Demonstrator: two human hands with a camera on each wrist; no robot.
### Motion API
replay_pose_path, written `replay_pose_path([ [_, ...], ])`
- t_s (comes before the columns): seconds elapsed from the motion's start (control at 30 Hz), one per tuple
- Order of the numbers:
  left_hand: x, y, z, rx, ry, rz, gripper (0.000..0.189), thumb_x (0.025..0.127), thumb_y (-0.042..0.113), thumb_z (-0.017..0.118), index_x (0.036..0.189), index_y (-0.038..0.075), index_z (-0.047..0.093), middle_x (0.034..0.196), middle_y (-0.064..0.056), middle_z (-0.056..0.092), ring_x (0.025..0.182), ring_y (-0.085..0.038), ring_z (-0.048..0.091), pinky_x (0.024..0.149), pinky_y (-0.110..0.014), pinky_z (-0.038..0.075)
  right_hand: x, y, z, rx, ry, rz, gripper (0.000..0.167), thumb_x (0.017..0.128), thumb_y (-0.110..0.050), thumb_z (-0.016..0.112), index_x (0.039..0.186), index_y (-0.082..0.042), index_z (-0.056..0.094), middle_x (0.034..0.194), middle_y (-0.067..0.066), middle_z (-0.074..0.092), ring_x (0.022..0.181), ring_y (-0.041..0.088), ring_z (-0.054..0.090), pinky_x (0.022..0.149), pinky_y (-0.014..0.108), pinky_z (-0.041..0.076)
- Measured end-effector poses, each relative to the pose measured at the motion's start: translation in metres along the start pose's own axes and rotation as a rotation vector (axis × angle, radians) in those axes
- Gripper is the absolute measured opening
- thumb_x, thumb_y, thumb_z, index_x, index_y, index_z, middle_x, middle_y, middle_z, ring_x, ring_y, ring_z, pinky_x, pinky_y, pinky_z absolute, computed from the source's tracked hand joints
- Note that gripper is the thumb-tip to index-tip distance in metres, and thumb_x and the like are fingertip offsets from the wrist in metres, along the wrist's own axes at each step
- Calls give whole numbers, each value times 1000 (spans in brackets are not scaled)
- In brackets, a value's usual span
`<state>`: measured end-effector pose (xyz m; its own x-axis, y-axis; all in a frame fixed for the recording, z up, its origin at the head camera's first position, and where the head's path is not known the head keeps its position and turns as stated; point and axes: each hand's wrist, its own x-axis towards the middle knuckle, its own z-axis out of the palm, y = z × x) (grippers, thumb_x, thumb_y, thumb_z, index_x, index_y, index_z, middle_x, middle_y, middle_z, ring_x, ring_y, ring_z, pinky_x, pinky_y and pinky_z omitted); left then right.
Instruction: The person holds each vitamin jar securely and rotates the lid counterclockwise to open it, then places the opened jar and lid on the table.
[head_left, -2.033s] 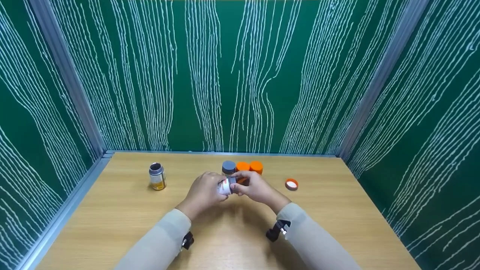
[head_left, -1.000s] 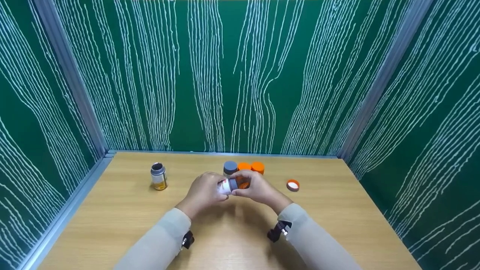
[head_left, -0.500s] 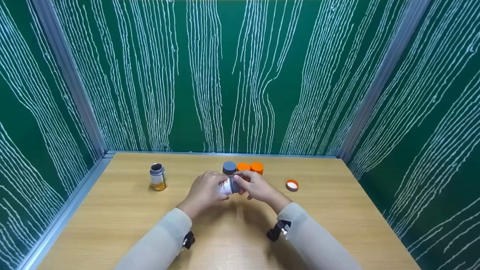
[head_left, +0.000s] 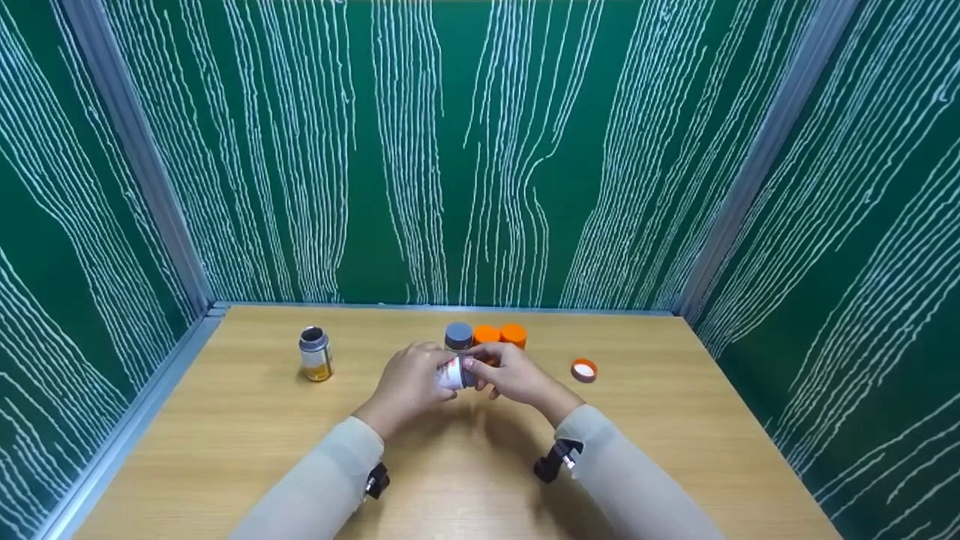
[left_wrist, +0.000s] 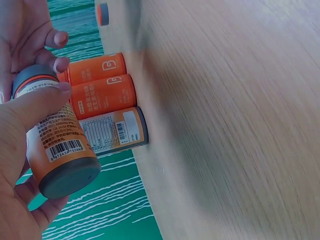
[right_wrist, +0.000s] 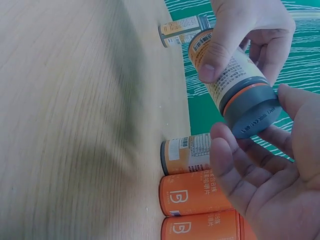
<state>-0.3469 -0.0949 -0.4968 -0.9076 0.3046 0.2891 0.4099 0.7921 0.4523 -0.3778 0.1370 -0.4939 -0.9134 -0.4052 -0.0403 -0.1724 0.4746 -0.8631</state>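
Note:
My left hand (head_left: 409, 379) grips a pill bottle (left_wrist: 65, 135) round its orange-and-white label, tilted and held above the table. The bottle's dark grey cap (right_wrist: 252, 110) is on its neck, with a thin orange ring showing below it. My right hand (head_left: 517, 375) has thumb and fingertips at the sides of this cap, pinching it; the palm faces the cap end in the right wrist view. Just behind the hands stand a grey-capped bottle (head_left: 459, 335) and two orange bottles (left_wrist: 102, 95), side by side and partly hidden in the head view.
At the left of the wooden table (head_left: 225, 420) stands an uncapped bottle (head_left: 316, 356) with a dark mouth. A loose cap (head_left: 583, 370), orange-rimmed with a white inside, lies to the right. Green walls with white streaks (head_left: 409, 150) enclose the table's back and sides.
The right thumb and fingers have shifted back and forth around the cap, opening off it and closing on it again. The left hand and bottle have stayed nearly in place.

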Motion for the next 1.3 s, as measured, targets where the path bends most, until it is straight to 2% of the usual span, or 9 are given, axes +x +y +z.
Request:
replay_pose_path([
  [0.2, 0, 2, -1, -46, -22, -59, 50, 86, 26, 103, 132, 21, 84, 125, -1, 78, 110, -22, 65, 112, -48, 62, -3, -2, -1, 3, 3, 18, 37, 110, -35, 78, 144, -22, 76, 130, 12, 74, 101, 29, 71, 90, 46, 70],
  [0.27, 0, 2, -1, -37, -24, -55, 49, 86, 26, 103, 131, 20, 84, 125, -2, 78, 110, -23, 65, 112, -47, 62, -4, -2, -1, -9, 2, -5, 37, 110, -33, 78, 145, -22, 75, 132, 12, 74, 103, 30, 70, 92, 47, 69],
  [0.37, 0, 1, -1, -20, -21, -45, 50, 86, 28, 103, 131, 18, 83, 127, -4, 78, 111, -23, 65, 111, -48, 63, -4, -1, -1, -32, 2, -50, 37, 109, -30, 79, 145, -21, 74, 132, 11, 75, 103, 28, 70, 88, 39, 67],
  [0.43, 0, 0, -1, -15, -19, -38, 51, 85, 28, 103, 130, 17, 83, 128, -6, 78, 112, -24, 65, 111, -48, 63, -3, -1, -1, -51, 5, -85, 38, 108, -28, 80, 145, -19, 74, 132, 11, 76, 105, 28, 70, 90, 39, 67],
  [0.63, 0, -1, -2, -24, -14, -44, 53, 85, 28, 103, 132, 16, 82, 128, -6, 77, 111, -25, 65, 111, -49, 63, -3, -1, -2, -90, 11, -147, 42, 104, -23, 86, 144, -18, 74, 134, 12, 76, 116, 30, 72, 109, 50, 66],
  [1.0, -1, 1, 0, -48, -23, -60, 57, 87, 25, 102, 138, 15, 79, 131, -6, 76, 116, -26, 64, 115, -51, 62, -6, -2, -2, -93, 12, -99, 46, 104, -28, 86, 148, -27, 71, 143, 9, 72, 121, 31, 70, 115, 54, 63],
  [1.2, -1, 1, 0, -121, -38, -72, 60, 89, 19, 100, 145, 19, 77, 134, -5, 72, 119, -25, 62, 117, -52, 61, -5, -1, -2, -73, 16, -111, 43, 105, -25, 85, 146, -22, 72, 141, 11, 74, 119, 30, 72, 113, 53, 64],
  [1.3, -1, 0, -1, -136, -39, -55, 63, 88, 18, 100, 147, 18, 77, 134, -6, 71, 119, -25, 62, 117, -52, 61, -4, -1, -1, -71, 18, -145, 43, 105, -23, 85, 145, -17, 73, 138, 14, 75, 118, 31, 73, 112, 53, 64],
])
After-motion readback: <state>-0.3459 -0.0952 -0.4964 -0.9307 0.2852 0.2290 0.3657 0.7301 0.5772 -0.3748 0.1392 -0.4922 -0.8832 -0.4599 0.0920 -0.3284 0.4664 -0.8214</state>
